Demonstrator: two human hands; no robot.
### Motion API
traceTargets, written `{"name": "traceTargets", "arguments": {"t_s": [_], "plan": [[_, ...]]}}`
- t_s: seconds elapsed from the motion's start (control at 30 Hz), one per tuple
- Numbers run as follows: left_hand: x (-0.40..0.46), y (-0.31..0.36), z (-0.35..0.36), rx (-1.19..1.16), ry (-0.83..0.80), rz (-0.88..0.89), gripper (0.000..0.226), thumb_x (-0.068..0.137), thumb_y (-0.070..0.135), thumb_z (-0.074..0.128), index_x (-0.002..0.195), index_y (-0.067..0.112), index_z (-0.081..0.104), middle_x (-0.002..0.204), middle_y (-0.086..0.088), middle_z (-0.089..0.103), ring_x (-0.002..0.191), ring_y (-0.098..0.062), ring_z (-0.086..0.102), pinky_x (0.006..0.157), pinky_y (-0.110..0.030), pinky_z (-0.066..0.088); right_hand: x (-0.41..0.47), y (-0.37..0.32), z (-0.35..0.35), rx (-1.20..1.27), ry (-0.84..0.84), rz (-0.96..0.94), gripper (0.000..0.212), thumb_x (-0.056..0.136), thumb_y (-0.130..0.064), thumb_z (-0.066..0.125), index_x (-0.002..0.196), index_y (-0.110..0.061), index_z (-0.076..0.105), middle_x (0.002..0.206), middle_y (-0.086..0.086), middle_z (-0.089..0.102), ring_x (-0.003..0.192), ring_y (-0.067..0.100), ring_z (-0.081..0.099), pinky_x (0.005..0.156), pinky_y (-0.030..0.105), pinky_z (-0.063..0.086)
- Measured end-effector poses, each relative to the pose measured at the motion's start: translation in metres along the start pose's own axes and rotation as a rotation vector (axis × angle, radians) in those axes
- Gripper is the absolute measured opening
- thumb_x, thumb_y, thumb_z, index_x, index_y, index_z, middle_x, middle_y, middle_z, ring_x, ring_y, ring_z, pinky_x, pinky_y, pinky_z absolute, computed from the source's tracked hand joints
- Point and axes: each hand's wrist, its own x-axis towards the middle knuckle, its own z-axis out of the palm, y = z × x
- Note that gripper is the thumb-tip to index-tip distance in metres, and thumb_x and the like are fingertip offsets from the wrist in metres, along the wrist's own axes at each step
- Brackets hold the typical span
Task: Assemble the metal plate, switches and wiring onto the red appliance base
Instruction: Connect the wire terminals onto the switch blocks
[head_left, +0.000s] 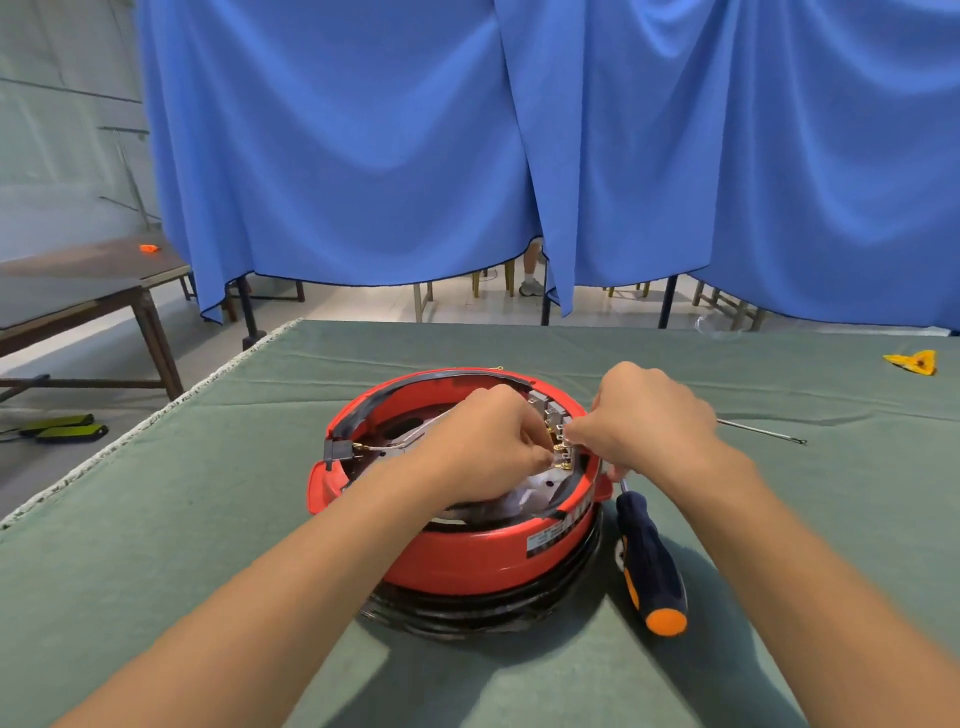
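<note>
Both hands work inside the red appliance base (457, 551) at mid-table: the left hand (488, 447) and right hand (649, 421) each pinch at the brass-terminalled switches (558, 436) on its right inner rim. Just right of the base lies a screwdriver (649, 561); beyond that, a thin metal rod (761, 432).

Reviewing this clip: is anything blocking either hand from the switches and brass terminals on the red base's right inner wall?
Nothing visible does. The left hand and right hand both already pinch at the switch terminals inside the red base; the screwdriver lies beside it.
</note>
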Motion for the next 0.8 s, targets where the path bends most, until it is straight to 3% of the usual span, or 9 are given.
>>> {"name": "traceTargets", "arguments": {"t_s": [0.13,0.23,0.3,0.37,0.43,0.53,0.63,0.73,0.8], "plan": [[-0.028,-0.019,-0.020,0.133,0.184,-0.054,0.016,0.087,0.021,0.060,0.084,0.025,0.075,0.083,0.011,0.071,0.085,-0.013,0.063,0.077,-0.036,0.052,0.002,0.005,-0.002,-0.024,0.085,0.069,0.029,0.076,-0.033,0.067,0.061,-0.017,0.047,0.062,-0.001,0.051,0.053,0.017,0.042,0.049,0.024,0.023],[-0.046,-0.041,-0.030,0.257,0.353,-0.094,0.016,0.088,0.022,0.059,0.082,0.025,0.073,0.080,0.014,0.065,0.092,-0.015,0.052,0.074,-0.035,0.048,-0.001,0.010,-0.003,-0.031,0.131,0.089,0.027,0.077,-0.027,0.066,0.061,-0.017,0.047,0.064,0.000,0.053,0.056,0.019,0.044,0.051,0.025,0.026],[-0.052,-0.054,-0.030,0.256,0.472,-0.132,0.016,0.087,0.017,0.060,0.083,0.023,0.074,0.079,0.014,0.058,0.093,-0.015,0.045,0.072,-0.032,0.040,-0.006,0.008,-0.004,-0.054,0.164,0.052,0.021,0.079,-0.023,0.063,0.066,-0.016,0.048,0.080,0.004,0.058,0.075,0.023,0.047,0.058,0.029,0.033],[-0.055,-0.063,-0.025,0.117,0.576,-0.195,0.018,0.085,0.010,0.060,0.087,0.022,0.073,0.089,0.008,0.060,0.096,-0.016,0.048,0.076,-0.029,0.037,-0.011,0.004,-0.003,-0.064,0.206,-0.035,0.008,0.084,-0.022,0.060,0.087,-0.015,0.058,0.102,0.006,0.057,0.099,0.027,0.043,0.066,0.033,0.033],[-0.057,-0.067,-0.019,-0.119,0.630,-0.234,0.023,0.083,0.004,0.061,0.088,0.024,0.069,0.097,0.004,0.061,0.094,-0.016,0.056,0.078,-0.024,0.037,-0.016,-0.004,-0.002,-0.030,0.222,-0.123,0.020,0.086,-0.023,0.058,0.105,-0.016,0.063,0.109,0.005,0.055,0.107,0.027,0.041,0.071,0.032,0.032],[-0.055,-0.069,-0.011,-0.313,0.705,-0.222,0.029,0.083,0.000,0.062,0.096,0.026,0.063,0.100,0.006,0.062,0.092,-0.013,0.059,0.075,-0.018,0.039,-0.023,-0.021,-0.001,0.090,0.170,-0.263,0.020,0.085,-0.020,0.056,0.101,-0.021,0.069,0.102,-0.002,0.063,0.104,0.021,0.046,0.071,0.031,0.037],[-0.052,-0.075,-0.007,-0.443,0.738,-0.253,0.030,0.085,0.003,0.062,0.109,0.021,0.063,0.107,0.006,0.062,0.096,-0.015,0.061,0.082,-0.025,0.043,-0.021,-0.043,0.000,0.208,-0.023,-0.396,0.017,0.084,-0.019,0.059,0.094,-0.024,0.072,0.098,-0.006,0.069,0.096,0.015,0.058,0.077,0.031,0.050],[-0.052,-0.079,-0.003,-0.640,0.730,-0.230,0.027,0.086,-0.003,0.060,0.097,0.020,0.066,0.096,0.004,0.069,0.096,-0.020,0.065,0.087,-0.032,0.049,-0.015,-0.070,0.007,0.201,-0.172,-0.521,0.017,0.086,-0.018,0.060,0.096,-0.023,0.073,0.099,-0.006,0.071,0.092,0.014,0.062,0.078,0.029,0.051],[-0.052,-0.080,0.000,-0.765,0.735,-0.203,0.029,0.086,-0.006,0.059,0.093,0.020,0.069,0.092,0.002,0.073,0.092,-0.018,0.067,0.085,-0.030,0.052,-0.010,-0.083,0.015,0.154,-0.222,-0.580,0.019,0.086,-0.019,0.060,0.100,-0.022,0.072,0.102,-0.004,0.071,0.095,0.016,0.062,0.082,0.033,0.052]]}}
